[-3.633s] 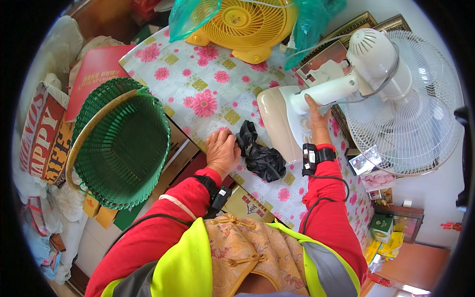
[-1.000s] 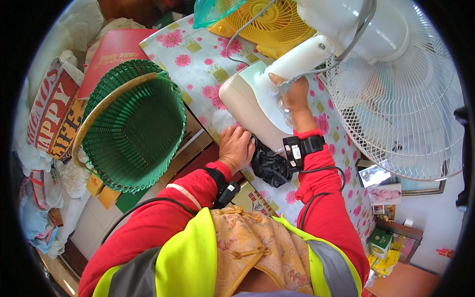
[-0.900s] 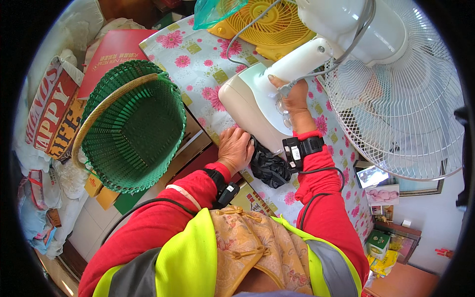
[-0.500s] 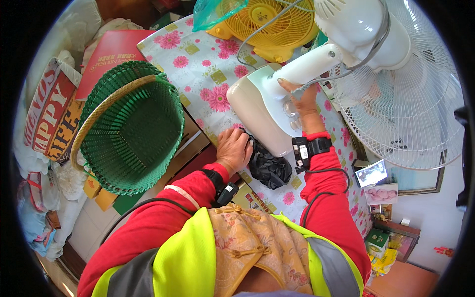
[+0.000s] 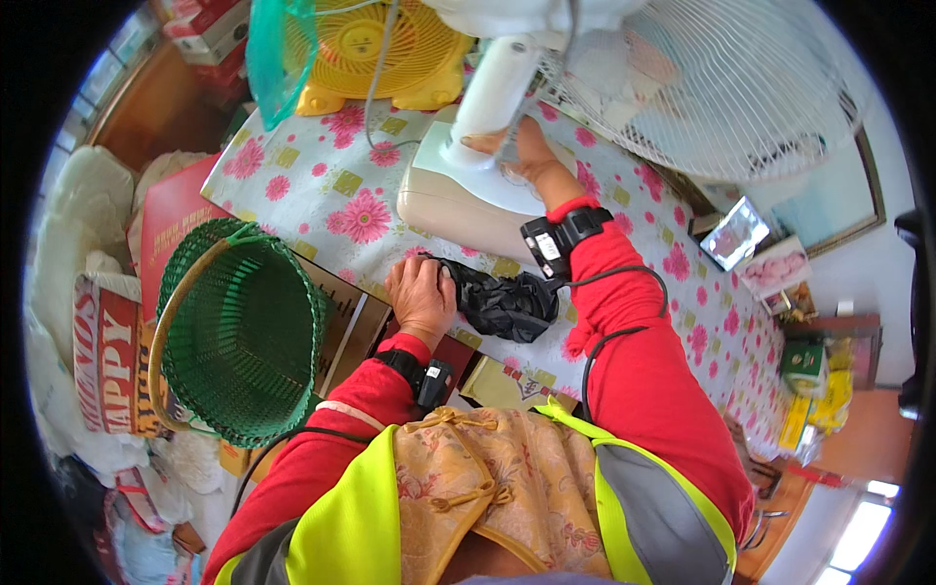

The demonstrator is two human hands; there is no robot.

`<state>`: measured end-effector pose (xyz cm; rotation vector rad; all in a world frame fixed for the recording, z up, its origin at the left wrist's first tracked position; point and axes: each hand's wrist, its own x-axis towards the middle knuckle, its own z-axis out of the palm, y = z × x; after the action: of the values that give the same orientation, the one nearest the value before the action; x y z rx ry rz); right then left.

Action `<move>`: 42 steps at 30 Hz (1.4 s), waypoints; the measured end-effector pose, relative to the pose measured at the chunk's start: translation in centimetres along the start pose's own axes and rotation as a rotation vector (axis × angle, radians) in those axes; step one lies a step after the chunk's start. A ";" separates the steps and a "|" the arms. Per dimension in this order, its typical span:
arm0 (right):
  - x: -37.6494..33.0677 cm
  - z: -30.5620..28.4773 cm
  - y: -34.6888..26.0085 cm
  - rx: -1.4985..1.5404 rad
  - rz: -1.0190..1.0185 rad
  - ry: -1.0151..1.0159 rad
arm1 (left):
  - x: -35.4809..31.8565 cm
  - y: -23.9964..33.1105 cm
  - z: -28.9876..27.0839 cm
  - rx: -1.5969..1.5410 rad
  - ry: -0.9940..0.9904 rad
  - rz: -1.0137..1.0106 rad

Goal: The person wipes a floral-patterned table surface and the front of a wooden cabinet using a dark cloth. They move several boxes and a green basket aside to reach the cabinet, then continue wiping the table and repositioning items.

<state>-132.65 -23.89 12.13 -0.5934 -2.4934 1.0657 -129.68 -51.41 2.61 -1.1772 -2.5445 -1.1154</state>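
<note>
A white electric fan (image 5: 492, 93) stands on the table, with a beige base (image 5: 458, 214) and a large wire-cage head leaning to the upper right. My right hand (image 5: 534, 161) is closed round the lower end of its neck, part of it hidden behind the neck; a fingertip shows on the near side. Close to the base lies a crumpled black plastic bag (image 5: 507, 304). My left hand (image 5: 423, 294) is at the bag's left end by the table's edge, fingers bent down on it; their tips are partly hidden.
A flowered cloth covers the table (image 5: 361, 216). At the back is a yellow fan (image 5: 395, 49) beside a green translucent bag (image 5: 281, 58). To the left stands a green woven basket (image 5: 244, 341) with a tan handle. Framed pictures (image 5: 770, 265) stand at the right.
The view has turned, so the fan and table appear rotated and shifted left. My right hand now reaches further round the fan's neck. My left hand remains at the black bag.
</note>
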 end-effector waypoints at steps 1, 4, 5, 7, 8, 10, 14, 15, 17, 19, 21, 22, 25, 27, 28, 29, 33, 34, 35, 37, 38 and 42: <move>-1.2 0.0 -0.2 -0.069 -0.044 0.087 | 0.0 -0.1 0.0 0.012 0.009 0.015; -6.8 1.1 -1.2 0.004 -0.056 0.342 | -0.2 -0.4 0.1 0.064 -0.021 0.016; -10.0 1.7 -1.5 0.071 -0.080 0.429 | -0.3 -0.6 0.2 0.050 -0.014 0.026; -17.1 3.8 -2.2 0.098 -0.103 0.281 | -0.3 -0.9 0.5 0.040 0.006 0.048; -19.8 4.7 -2.3 0.000 -0.186 0.154 | -0.4 -1.0 0.6 0.042 0.018 0.059; -23.6 6.5 -2.4 -0.468 -0.194 0.022 | -0.5 -1.1 0.8 0.069 -0.005 0.040; -25.8 6.0 -0.6 -0.467 -0.236 0.047 | -0.5 -1.0 0.9 0.100 0.029 0.048; -26.6 5.2 0.0 -0.516 -0.186 0.068 | -0.3 -0.9 0.9 0.102 0.033 0.048; -28.6 2.6 2.1 -0.577 -0.155 0.201 | -0.1 -0.8 0.9 0.108 0.033 0.036; -30.5 -1.2 5.5 -0.748 -0.026 0.255 | -0.1 -0.8 0.9 0.130 0.020 0.049; -31.4 -5.2 9.4 -0.846 0.224 0.376 | -0.2 -0.8 1.0 0.143 0.015 0.045; -31.2 -6.8 11.1 -0.959 0.417 0.451 | -0.2 -0.8 1.0 0.137 0.020 0.053; -29.1 -10.2 14.3 -0.730 0.765 0.702 | -0.2 -1.0 1.1 0.172 -0.011 0.046; -27.0 -9.7 14.2 -0.605 0.681 0.749 | -0.1 -1.0 1.1 0.175 0.025 0.088; -26.5 -8.5 13.5 -0.578 0.523 0.699 | 0.0 -1.0 1.1 0.184 0.015 0.105; -26.1 -6.6 12.5 -0.552 0.437 0.569 | 0.0 -1.0 1.0 0.192 0.012 0.114; -21.6 -3.4 11.1 -0.644 0.200 0.480 | 0.1 -0.9 1.1 0.209 0.012 0.135; -19.6 -3.9 11.9 -0.648 0.207 0.472 | 0.2 -0.9 1.0 0.222 0.020 0.136; -17.7 -4.6 12.7 -0.652 0.213 0.465 | 0.2 -0.9 1.0 0.219 0.006 0.130; -14.4 -6.9 15.1 -0.707 0.306 0.423 | 0.1 -1.0 0.9 0.235 -0.036 0.102; -12.9 -8.4 16.5 -0.728 0.355 0.391 | 0.2 -1.0 0.9 0.240 -0.044 0.103; -13.4 -14.7 22.6 -0.874 0.728 0.509 | 0.2 -0.9 0.8 0.254 -0.077 0.112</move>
<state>-109.00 -7.83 2.74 -1.8341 -2.1826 -0.1236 -130.33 -51.15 1.63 -1.2967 -2.5446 -0.7112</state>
